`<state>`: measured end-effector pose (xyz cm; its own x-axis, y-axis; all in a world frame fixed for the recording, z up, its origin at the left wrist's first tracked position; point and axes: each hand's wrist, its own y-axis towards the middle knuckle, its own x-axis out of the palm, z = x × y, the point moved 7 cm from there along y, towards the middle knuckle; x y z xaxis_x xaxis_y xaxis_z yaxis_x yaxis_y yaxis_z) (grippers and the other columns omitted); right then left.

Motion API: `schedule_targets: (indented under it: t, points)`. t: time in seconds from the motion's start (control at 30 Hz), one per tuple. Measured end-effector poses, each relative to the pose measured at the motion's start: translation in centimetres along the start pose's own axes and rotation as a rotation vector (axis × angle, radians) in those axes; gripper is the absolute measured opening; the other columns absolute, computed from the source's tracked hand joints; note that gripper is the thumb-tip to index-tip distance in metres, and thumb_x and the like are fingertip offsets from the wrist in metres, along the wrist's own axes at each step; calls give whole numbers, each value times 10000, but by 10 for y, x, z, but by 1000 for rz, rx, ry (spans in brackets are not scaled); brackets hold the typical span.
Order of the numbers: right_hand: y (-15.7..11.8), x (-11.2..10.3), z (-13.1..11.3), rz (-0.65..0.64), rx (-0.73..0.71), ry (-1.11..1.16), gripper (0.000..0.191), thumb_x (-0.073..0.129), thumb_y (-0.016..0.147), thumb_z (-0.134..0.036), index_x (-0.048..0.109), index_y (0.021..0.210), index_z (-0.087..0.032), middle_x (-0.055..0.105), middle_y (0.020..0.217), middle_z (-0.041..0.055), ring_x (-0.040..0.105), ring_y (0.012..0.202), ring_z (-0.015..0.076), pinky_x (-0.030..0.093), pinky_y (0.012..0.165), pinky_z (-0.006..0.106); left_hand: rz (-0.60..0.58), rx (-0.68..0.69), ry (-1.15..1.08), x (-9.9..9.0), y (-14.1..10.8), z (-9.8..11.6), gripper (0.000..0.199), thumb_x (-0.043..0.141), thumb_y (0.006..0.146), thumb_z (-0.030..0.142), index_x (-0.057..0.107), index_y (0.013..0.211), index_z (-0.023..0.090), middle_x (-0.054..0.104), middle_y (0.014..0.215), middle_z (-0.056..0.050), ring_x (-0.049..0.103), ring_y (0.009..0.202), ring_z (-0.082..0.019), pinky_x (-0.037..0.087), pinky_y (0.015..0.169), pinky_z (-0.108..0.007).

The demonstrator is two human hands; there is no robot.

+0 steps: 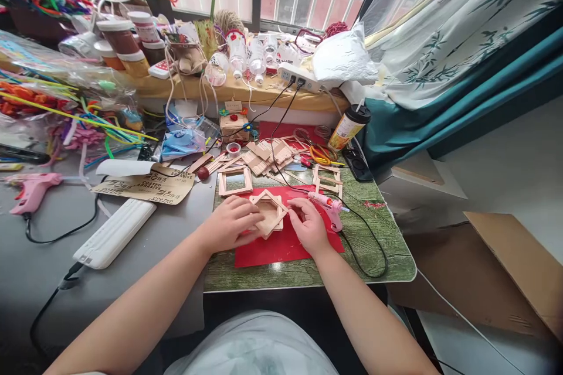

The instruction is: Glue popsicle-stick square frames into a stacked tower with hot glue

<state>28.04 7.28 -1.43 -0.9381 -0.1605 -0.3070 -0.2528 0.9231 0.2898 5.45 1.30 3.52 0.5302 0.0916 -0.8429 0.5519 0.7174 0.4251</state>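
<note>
A stack of craft-stick frames [266,233] lies over red paper [250,255], its square layers turned against one another around an open middle. My left hand [233,220] is at the stack's left side, fingers stretched out and apart, the tips at its edge. On the other side, my right hand [308,225] pinches the right corner of the top craft-stick frame between thumb and fingers. A pink glue gun [328,206] lies just beyond my right hand. Two more square stick frames, a left one [235,180] and a right one [328,179], lie behind.
Loose craft sticks [268,158] are heaped at the back, near orange-handled scissors [323,155] and a drink cup [349,126]. A black cable loops along the right. Sandpaper [149,184], a white power strip [114,234] and another pink glue gun [37,190] lie left.
</note>
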Motion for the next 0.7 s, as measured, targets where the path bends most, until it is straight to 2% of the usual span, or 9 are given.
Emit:
schedule_targets:
  t: [0.1,0.23,0.3,0.37,0.43,0.5,0.6,0.7]
  points:
    - [-1,0,5,-10,21,12,221,649,1042,-336,757,1227,-285,744,1244,98,736,1151,267,635,1022,454,-104,-3,14,8,4,7,347,722,1002,505,723,1308,342,764,1355,-81,681,1281,-334,454,1127,-535]
    - [-2,0,6,-22,26,6,229,649,1041,-345,765,1230,-287,753,1255,96,736,1182,274,630,1044,463,-142,-20,15,15,5,4,319,692,1021,528,729,1279,344,767,1357,-71,655,1332,-333,390,1190,-548]
    - [-3,0,6,-26,27,6,229,644,1047,-349,765,1230,-285,753,1255,97,736,1181,272,630,1038,457,-114,-11,11,14,4,1,320,701,1019,523,720,1279,337,772,1343,-68,660,1316,-324,388,1190,-540]
    - [-3,-1,6,-19,24,11,227,640,1050,-352,763,1227,-282,751,1245,96,737,1173,269,630,1031,452,-15,-55,3,6,1,-8,289,709,1017,489,723,1252,320,773,1327,-72,655,1317,-322,404,1172,-535]
    - [-4,-2,5,0,19,13,225,639,1050,-354,756,1227,-280,750,1232,94,737,1165,266,626,1035,454,138,-179,-21,-6,-6,-26,210,674,1036,423,735,1189,293,780,1269,-82,668,1269,-307,450,1120,-512]
    - [-5,-3,4,10,16,6,225,643,1047,-359,751,1227,-277,750,1225,96,736,1155,268,628,1030,457,271,-349,-86,-15,-17,-50,192,616,1055,379,737,1135,255,776,1168,-90,696,1123,-262,519,1025,-446]
    - [-8,-3,2,4,11,-32,234,659,1042,-367,747,1239,-276,750,1232,101,733,1149,272,634,1005,455,296,-488,-138,-16,-30,-75,222,583,1065,391,722,1105,223,755,968,-54,672,851,-194,536,786,-337]
    - [-9,-2,2,-9,17,-53,246,671,1037,-388,744,1243,-273,754,1214,101,738,1109,271,645,962,444,238,-513,-167,-11,-34,-83,247,559,1078,406,722,1064,221,690,762,6,575,641,-146,457,612,-284]
